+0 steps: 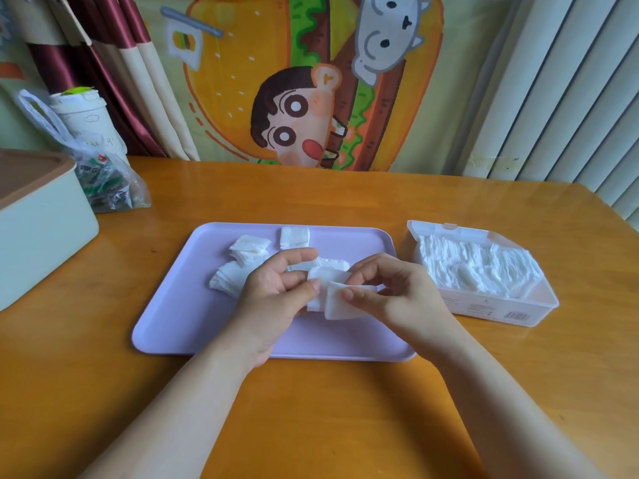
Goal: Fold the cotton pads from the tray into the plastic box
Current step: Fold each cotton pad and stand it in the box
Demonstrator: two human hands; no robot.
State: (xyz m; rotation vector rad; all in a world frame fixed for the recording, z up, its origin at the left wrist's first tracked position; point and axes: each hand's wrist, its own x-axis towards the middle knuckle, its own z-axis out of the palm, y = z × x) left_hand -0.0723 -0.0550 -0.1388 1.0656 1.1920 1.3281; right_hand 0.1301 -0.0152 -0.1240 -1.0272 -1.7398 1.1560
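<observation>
2 hands [276,288] [390,288] pinch 1 cotton pad [333,300] between their fingertips above the tray [166,326].

The bench [311,409] under the tray [179,319] looks to me like varnished wood, orange-brown and glossy, with soft glare. The tray is lilac plastic, smooth with a dull satin face. The cotton pad [333,304] I pinch above the tray is white, matt and fibrous. Right of the tray, the plastic box [484,311] is frosted and translucent. Far left of the tray I see a crinkled clear-film bag [114,188], and beyond the tray a maroon curtain [103,63] with a satin sheen.
</observation>
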